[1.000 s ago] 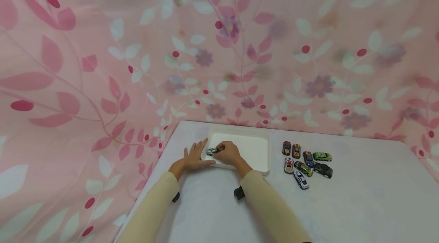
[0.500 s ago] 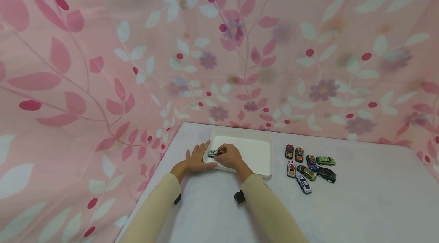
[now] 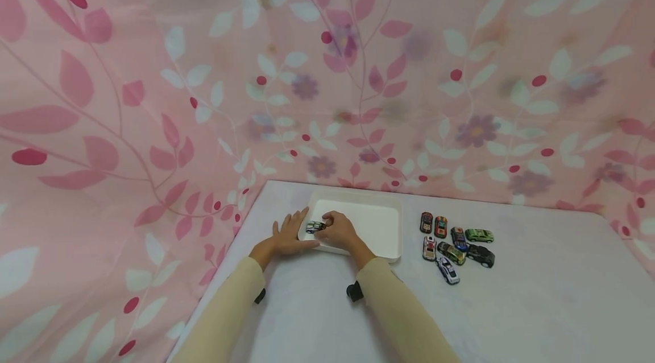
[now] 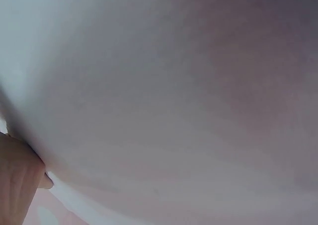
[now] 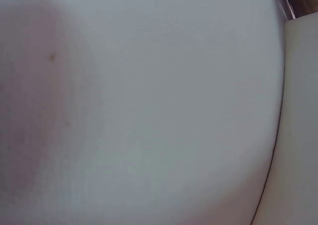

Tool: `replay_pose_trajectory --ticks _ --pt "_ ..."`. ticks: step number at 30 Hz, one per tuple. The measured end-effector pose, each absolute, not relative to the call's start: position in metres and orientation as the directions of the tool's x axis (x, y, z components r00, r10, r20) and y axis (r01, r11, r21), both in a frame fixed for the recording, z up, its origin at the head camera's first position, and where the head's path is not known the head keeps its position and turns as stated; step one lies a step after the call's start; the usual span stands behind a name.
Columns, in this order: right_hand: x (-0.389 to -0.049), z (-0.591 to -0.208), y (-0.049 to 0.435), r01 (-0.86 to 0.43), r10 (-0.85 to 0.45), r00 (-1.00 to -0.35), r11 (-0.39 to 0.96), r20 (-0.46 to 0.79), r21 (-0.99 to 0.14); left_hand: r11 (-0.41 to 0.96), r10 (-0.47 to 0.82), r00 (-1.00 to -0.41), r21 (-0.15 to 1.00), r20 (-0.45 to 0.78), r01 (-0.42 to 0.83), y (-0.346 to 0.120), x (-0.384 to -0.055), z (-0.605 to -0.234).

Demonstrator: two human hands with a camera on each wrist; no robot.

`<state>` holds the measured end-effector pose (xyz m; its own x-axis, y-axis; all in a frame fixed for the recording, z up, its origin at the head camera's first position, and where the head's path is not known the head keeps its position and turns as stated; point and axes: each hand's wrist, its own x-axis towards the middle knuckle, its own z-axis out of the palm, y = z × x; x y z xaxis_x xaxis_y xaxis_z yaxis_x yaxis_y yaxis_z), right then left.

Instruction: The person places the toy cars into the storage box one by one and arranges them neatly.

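In the head view, a white tray [image 3: 378, 215] stands near the back of the table. My right hand [image 3: 339, 231] reaches over its front rim and pinches a small white, green and dark toy car [image 3: 314, 227] at the tray's left end. The fingertips cover the car's right end. My left hand [image 3: 287, 238] lies with straight, spread fingers along the tray's left side, thumb stretched along the front left corner. The left wrist view catches part of a hand [image 4: 20, 178] at its lower left edge; the right wrist view shows mostly white tabletop [image 5: 174, 96].
Several toy cars lie grouped to the right of the tray, among them a bright green car [image 3: 479, 235], a black car [image 3: 481, 255] and a white car [image 3: 447, 269]. Behind the white-covered table [image 3: 552, 283] hangs a pink floral cloth [image 3: 409, 95].
A little more of the toy car shows beside my right fingers than before. Both hands keep about the same place at the tray; the head view itself shifts slightly.
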<state>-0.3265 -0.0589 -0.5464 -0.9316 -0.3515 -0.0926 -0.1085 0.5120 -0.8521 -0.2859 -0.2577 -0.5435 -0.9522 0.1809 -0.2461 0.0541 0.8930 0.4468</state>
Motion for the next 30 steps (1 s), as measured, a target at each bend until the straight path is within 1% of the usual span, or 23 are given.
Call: replay_pose_trajectory --ticks 5,8,11,15,18,20,22,25,30 --pt "-0.326 -0.542 -0.05 -0.09 -0.344 -0.934 0.488 -0.097 -0.868 0.891 0.194 -0.948 0.45 -0.251 0.063 -0.254 -0.29 -0.544" --pt "-0.325 -0.538 -0.044 -0.112 -0.359 -0.93 0.484 -0.081 -0.868 0.889 0.194 -0.948 0.454 -0.251 0.061 -0.254 -0.29 -0.543" --pt "-0.324 -0.533 -0.037 -0.172 -0.378 -0.925 0.497 -0.034 -0.851 0.887 0.194 -0.949 0.457 -0.247 0.062 -0.256 -0.289 -0.543" --pt "-0.321 -0.525 -0.027 -0.309 -0.423 -0.903 0.521 0.074 -0.795 0.894 0.177 -0.948 0.446 -0.263 0.043 -0.259 -0.288 -0.54" --pt "-0.32 -0.521 -0.022 -0.417 -0.448 -0.882 0.592 0.149 -0.689 0.895 0.162 -0.951 0.446 -0.263 0.03 -0.261 -0.286 -0.539" --pt "-0.321 -0.52 -0.018 -0.458 -0.445 -0.877 0.655 0.184 -0.601 0.888 0.167 -0.954 0.458 -0.247 0.037 -0.261 -0.286 -0.539" --pt "-0.323 -0.52 -0.013 -0.473 -0.443 -0.876 0.717 0.19 -0.512 0.888 0.171 -0.955 0.457 -0.241 0.044 -0.262 -0.287 -0.541" --pt "-0.324 -0.521 -0.005 -0.486 -0.45 -0.873 0.767 0.189 -0.419 0.888 0.168 -0.957 0.458 -0.237 0.043 -0.262 -0.287 -0.543" --pt "-0.323 -0.524 0.011 -0.483 -0.451 -0.876 0.819 0.172 -0.31 0.889 0.167 -0.955 0.457 -0.246 0.038 -0.261 -0.286 -0.544"
